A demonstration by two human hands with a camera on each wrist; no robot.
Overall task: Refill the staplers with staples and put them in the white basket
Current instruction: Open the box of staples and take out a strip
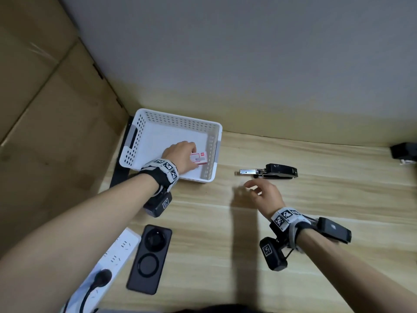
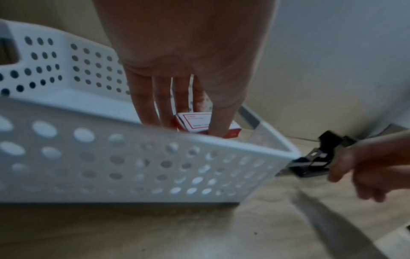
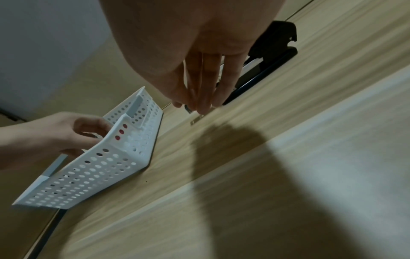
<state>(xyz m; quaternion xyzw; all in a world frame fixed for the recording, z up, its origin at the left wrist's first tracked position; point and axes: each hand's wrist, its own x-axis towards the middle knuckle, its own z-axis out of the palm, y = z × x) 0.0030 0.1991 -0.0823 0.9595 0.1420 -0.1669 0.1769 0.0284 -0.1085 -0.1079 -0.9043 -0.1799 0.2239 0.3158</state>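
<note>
A white basket (image 1: 144,123) with perforated walls is set at the far left of the wooden table (image 1: 293,245), close to the wall. The left hand (image 1: 180,154) is lowered inside it, and a small red-and-white staple box (image 1: 199,158) is gripped there: in the left wrist view the fingers (image 2: 144,108) are seen curled down around the box (image 2: 193,121), with the thumb laid across its right side. The box is held near the basket's right wall (image 2: 133,166), low over the floor; whether it is resting on the floor cannot be told.

A black stapler (image 1: 279,171) is laid on the table to the right of the basket, well apart from it, with its metal staple tray (image 1: 248,171) drawn out towards the basket. The right hand (image 1: 265,195) is held just in front of the stapler, above the table, with its fingers loosely bent and spread and nothing gripped in them. In the right wrist view the fingertips (image 3: 204,106) are seen close to the end of the tray; contact cannot be told because of blur.

A second dark object (image 1: 404,151) is seen at the far right edge of the table, too cropped to be identified. Near the left forearm a black phone (image 1: 149,258) is laid face down, and beside it a white power strip (image 1: 117,256) with a black plug (image 1: 102,277) is placed
</note>
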